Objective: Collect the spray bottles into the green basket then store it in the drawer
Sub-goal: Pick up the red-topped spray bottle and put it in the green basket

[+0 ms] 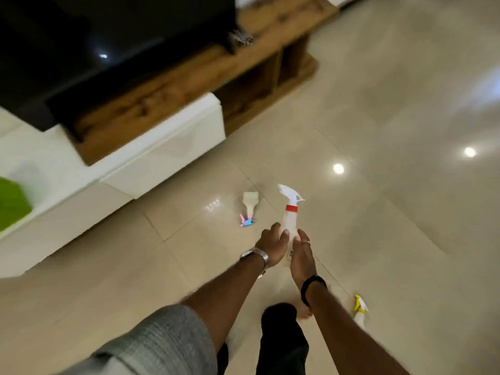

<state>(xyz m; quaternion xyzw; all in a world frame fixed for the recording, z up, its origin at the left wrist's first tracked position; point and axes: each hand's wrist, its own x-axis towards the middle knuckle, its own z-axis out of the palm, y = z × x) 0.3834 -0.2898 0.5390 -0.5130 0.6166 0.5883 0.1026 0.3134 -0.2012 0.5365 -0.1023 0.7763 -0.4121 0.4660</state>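
Observation:
A translucent spray bottle with a white trigger head and a red collar [290,216] points away from me, held between both hands above the tiled floor. My left hand [272,246] grips its left side and my right hand [301,254] presses its right side. A second bottle with a blue and pink head [249,207] lies on the floor beyond my left hand. A third bottle with a yellow head [360,311] lies on the floor by my right forearm, partly hidden. The green basket [12,204] shows at the left edge on the white cabinet.
A low white cabinet with drawer fronts [167,158] runs along the left, topped by a wooden TV bench [189,85] and a dark screen [94,36]. Glossy beige floor tiles [405,131] spread to the right. My leg and foot [284,334] are below the hands.

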